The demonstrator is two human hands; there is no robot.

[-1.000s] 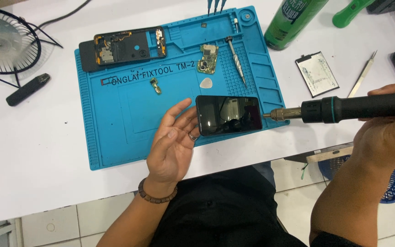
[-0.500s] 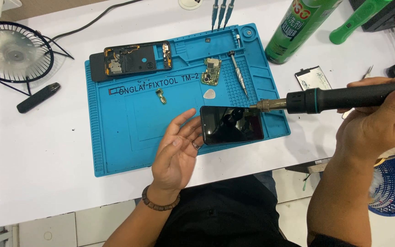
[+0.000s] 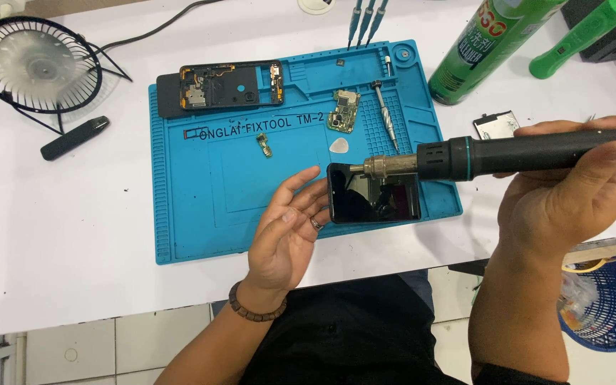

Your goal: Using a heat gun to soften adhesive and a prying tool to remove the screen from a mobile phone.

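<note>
head | phone screen [image 3: 373, 202] at left hand [image 3: 286, 239] fingers [image 3: 320, 214] (touching)

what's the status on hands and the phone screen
Left hand open, fingertips at the screen edge. Right hand grips the hot air tool, nozzle over the screen's top. Nothing in the way on the mat.

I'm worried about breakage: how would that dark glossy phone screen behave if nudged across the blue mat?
The phone screen looks thin, flat and glassy, so probably fragile and light. It lies flat on the blue mat, so it should slide, not roll. The left hand fingers steady its edge; the mat looks grippy, probably resisting sliding.
</note>
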